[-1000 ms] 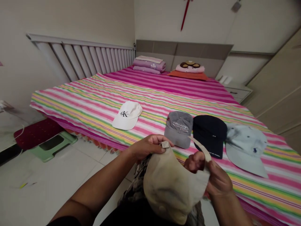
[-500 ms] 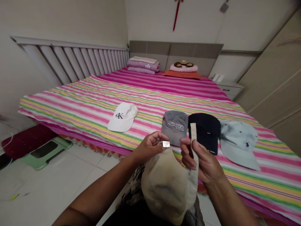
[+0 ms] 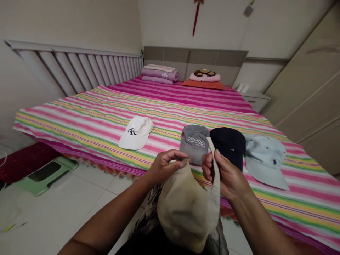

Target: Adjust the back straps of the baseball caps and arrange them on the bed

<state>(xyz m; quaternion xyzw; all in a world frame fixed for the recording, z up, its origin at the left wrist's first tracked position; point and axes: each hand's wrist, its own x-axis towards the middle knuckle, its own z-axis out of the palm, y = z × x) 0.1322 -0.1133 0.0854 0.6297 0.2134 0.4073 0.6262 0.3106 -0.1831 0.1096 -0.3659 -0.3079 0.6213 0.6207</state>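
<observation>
Grip: left hand [image 3: 166,166] and right hand [image 3: 230,177] pinching beige cap [image 3: 186,198], crown [image 3: 177,216] down, strap [image 3: 210,144] upright.

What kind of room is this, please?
Most likely a bedroom: there is a wide bed with a striped sheet, a headboard against the wall, folded bedding near it, and a small bedside cabinet.

The right hand [image 3: 230,179] partly hides the navy cap [image 3: 227,140]
</observation>
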